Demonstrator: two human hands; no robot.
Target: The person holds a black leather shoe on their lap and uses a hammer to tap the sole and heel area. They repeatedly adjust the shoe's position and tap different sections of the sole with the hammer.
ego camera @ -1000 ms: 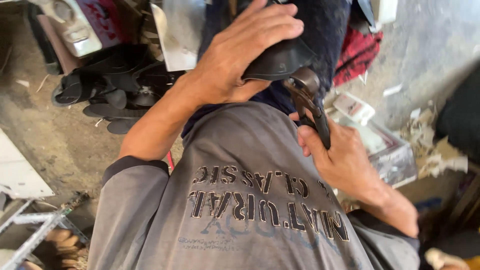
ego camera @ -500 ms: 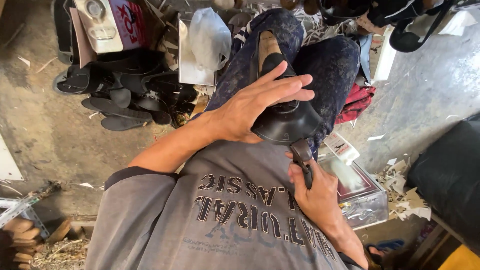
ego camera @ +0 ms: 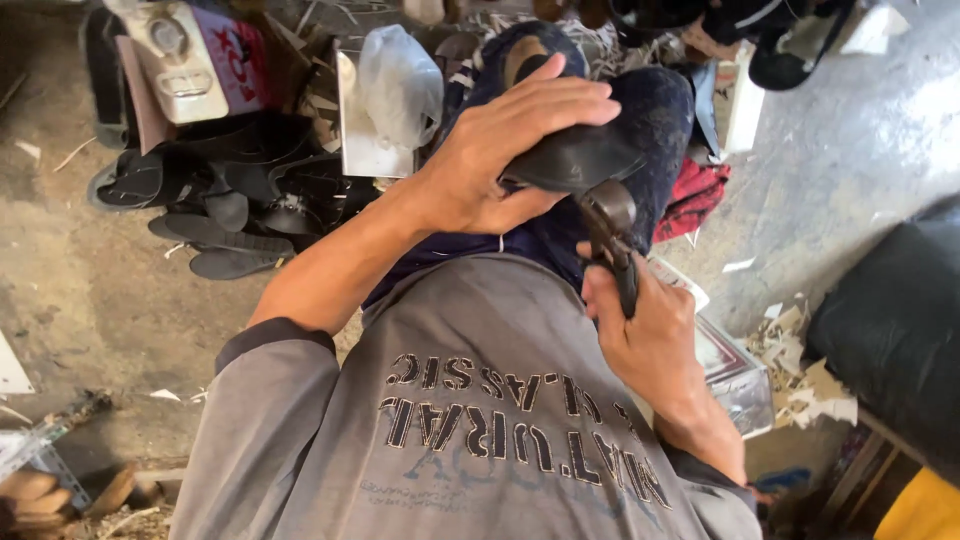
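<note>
1 black shoe (ego camera: 575,160) on the knee — left hand (ego camera: 505,150) clasps its top; right hand (ego camera: 645,335), just below, grips 1 pair of pliers (ego camera: 610,240).

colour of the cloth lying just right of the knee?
Red cloth, crumpled on the floor beside the knee; it shows best in the head view.

A heap of black shoe soles and sandal straps (ego camera: 225,205) lies on the dusty concrete floor (ego camera: 90,300) beside a white plastic bag (ego camera: 400,85), with a red cloth (ego camera: 692,198), paper scraps (ego camera: 800,370) and a black cushion (ego camera: 890,330) nearby.
</note>
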